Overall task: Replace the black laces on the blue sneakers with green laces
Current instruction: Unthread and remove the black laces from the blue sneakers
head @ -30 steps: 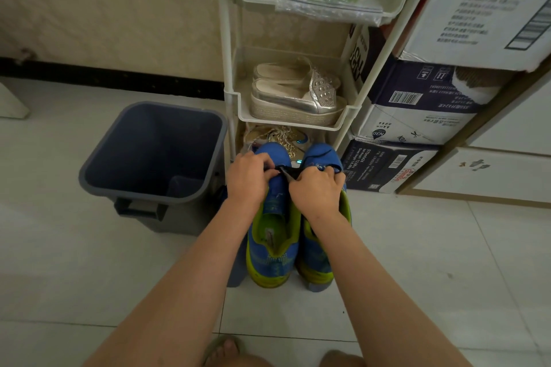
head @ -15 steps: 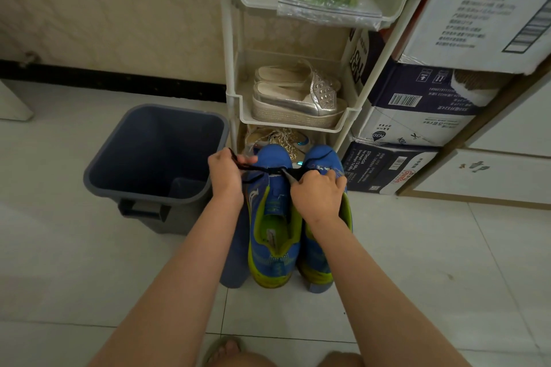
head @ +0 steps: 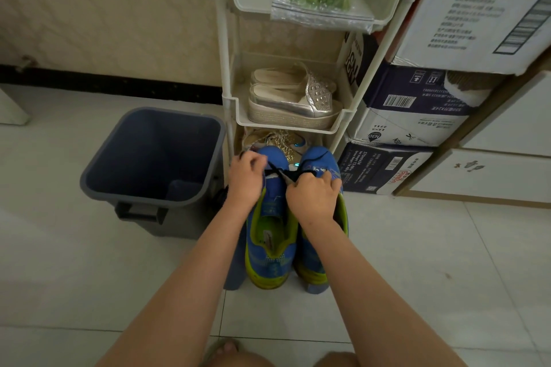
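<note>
Left hand (head: 246,180) and right hand (head: 313,197) each pinch the black lace (head: 281,172) above the blue sneakers (head: 271,235), near the rack (head: 226,104). I think a hard pull could tighten a knot or tip a sneaker.

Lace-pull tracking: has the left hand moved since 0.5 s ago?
Yes. The left hand moved right, away from the bin, back over the blue sneaker, pinching the black lace.

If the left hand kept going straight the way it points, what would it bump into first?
Probably the gold shoes on the bottom tier of the rack, just beyond the toes of the blue sneakers. The left hand, pinching the black lace, points that way, though depth is hard to judge.
</note>
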